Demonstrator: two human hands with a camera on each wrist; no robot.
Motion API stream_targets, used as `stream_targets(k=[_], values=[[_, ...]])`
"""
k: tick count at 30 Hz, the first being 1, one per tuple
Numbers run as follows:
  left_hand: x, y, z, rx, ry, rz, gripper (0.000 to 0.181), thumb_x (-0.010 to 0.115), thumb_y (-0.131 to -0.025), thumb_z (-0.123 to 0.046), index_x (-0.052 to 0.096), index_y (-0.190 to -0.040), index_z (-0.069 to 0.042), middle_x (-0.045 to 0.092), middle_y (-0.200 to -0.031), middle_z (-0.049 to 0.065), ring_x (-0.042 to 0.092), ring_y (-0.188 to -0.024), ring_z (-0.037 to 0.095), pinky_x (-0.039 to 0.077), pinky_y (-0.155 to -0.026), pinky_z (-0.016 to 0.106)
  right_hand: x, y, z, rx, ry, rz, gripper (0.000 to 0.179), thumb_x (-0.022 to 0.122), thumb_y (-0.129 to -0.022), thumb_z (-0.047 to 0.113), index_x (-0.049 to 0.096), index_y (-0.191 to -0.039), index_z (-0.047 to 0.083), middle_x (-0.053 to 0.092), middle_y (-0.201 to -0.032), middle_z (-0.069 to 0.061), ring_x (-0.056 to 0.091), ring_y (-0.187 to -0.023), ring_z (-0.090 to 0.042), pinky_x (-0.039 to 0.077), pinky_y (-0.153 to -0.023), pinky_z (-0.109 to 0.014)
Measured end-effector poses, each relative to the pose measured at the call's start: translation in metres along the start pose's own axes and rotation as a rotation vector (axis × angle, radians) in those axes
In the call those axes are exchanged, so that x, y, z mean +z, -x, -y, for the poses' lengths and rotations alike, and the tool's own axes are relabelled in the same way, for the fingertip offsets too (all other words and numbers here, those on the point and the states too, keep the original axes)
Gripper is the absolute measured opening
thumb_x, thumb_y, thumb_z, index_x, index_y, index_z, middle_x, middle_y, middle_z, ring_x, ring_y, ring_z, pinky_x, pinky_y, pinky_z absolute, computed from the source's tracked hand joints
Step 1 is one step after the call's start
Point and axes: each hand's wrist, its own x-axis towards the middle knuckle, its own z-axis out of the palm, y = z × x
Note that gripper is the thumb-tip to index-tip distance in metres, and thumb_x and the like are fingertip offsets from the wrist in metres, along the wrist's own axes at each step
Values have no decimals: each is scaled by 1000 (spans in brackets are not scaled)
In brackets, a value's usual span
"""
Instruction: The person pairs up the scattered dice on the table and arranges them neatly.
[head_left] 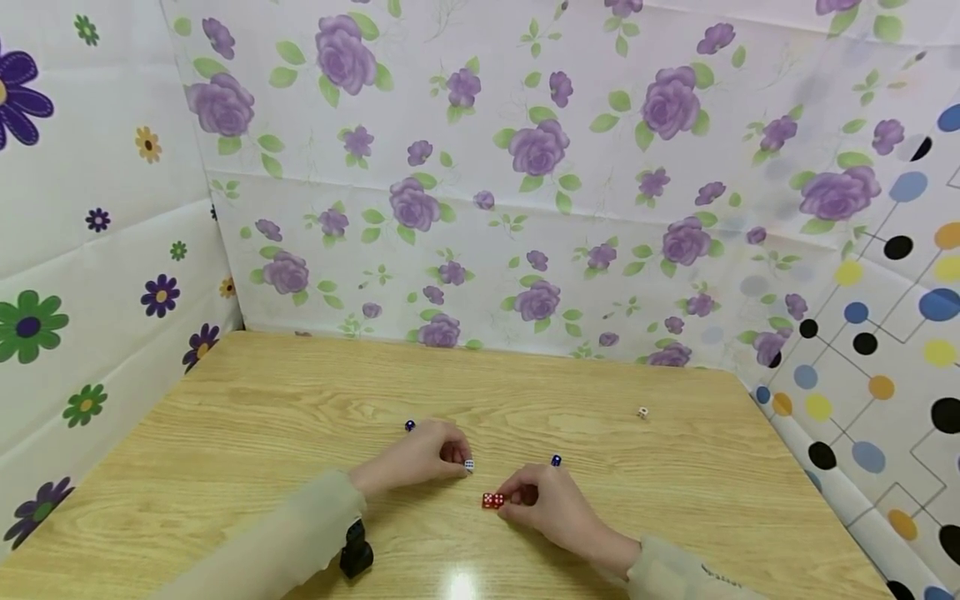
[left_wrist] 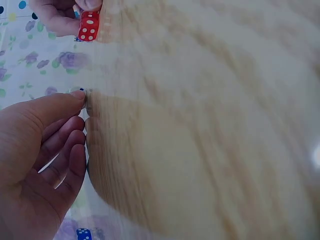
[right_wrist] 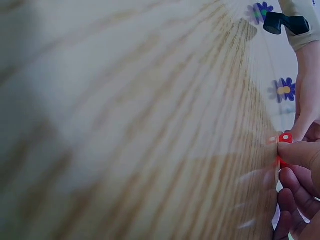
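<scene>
Near the middle of the wooden table, my left hand [head_left: 429, 454] pinches a white die [head_left: 469, 465] with dark pips between thumb and fingers. The left wrist view shows that die almost wholly hidden behind the thumb tip. To its right and closer to me, two red dice [head_left: 488, 500] with white pips sit side by side, touching. My right hand [head_left: 551, 504] pinches the right one of the pair between thumb and index finger. In the right wrist view the thumb covers part of the red [right_wrist: 285, 137].
One blue die [head_left: 410, 425] lies just beyond my left hand, another blue die [head_left: 556, 460] just behind my right hand. Far right on the table [head_left: 300, 383] is a second white die [head_left: 642, 412]. Flower-patterned cloth [head_left: 480, 250] walls the back; a black wrist camera [head_left: 356, 552] hangs under my left sleeve.
</scene>
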Motion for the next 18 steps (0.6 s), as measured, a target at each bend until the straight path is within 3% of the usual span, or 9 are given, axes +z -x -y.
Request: stream_targets(k=[18], values=[[16, -6, -8, -7, 5, -37, 5, 77, -86, -16, 73, -88, -14, 66, -78, -7, 54, -67, -2, 47, -64, 17, 0, 0, 1, -8, 13, -9, 9, 80, -83, 21, 77, -92, 20, 66, -78, 11, 54, -66, 1, 47, -59, -19]])
